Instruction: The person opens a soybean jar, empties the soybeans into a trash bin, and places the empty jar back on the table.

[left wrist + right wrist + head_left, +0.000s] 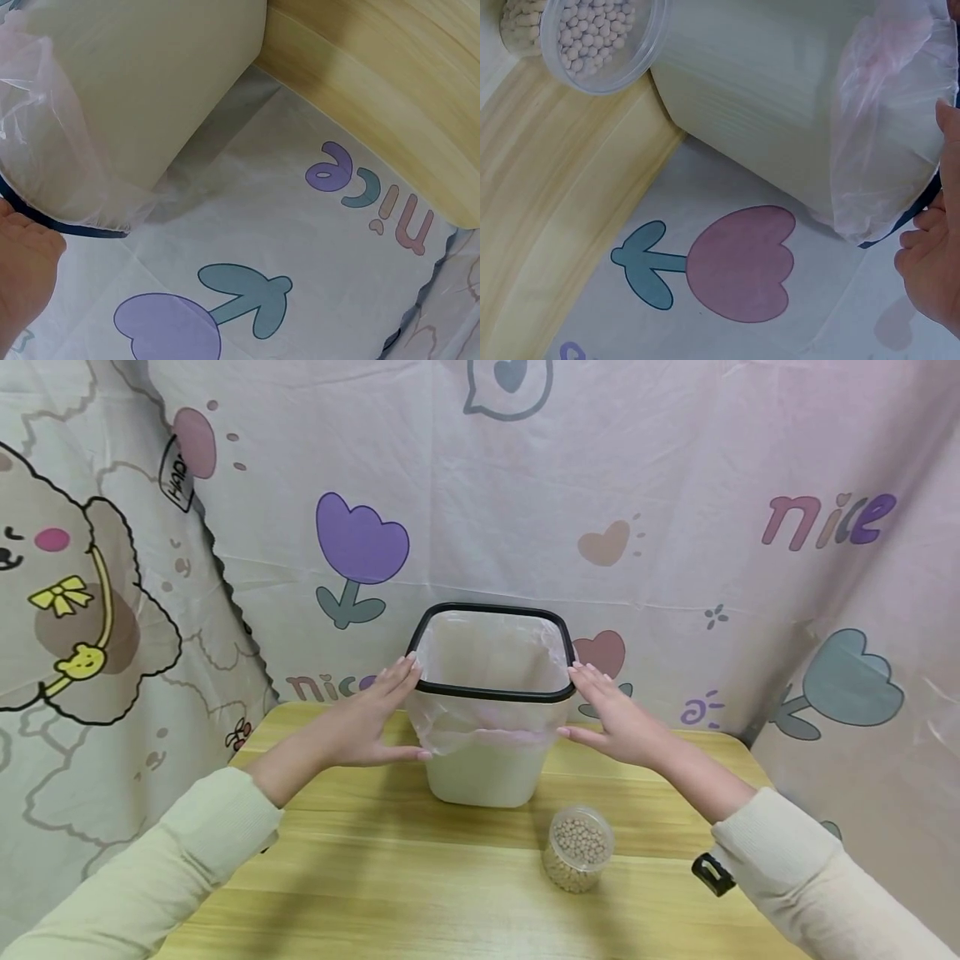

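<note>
A white trash can with a black rim ring stands upright on the table. A thin, see-through bag lines it, and its edge hangs in folds outside below the ring. My left hand is at the left side of the rim, fingers extended against the ring and thumb lower, by the bag's hanging edge. On the opposite side, my right hand mirrors it, fingertips at the ring's right corner. Both wrist views show the ring beside the fingers and the bag bunched over the can's wall.
In front of the can, to the right, is a clear round tub of small beige balls. The wooden table meets a printed cloth hanging behind and at both sides. A black clip-like piece shows by the right sleeve.
</note>
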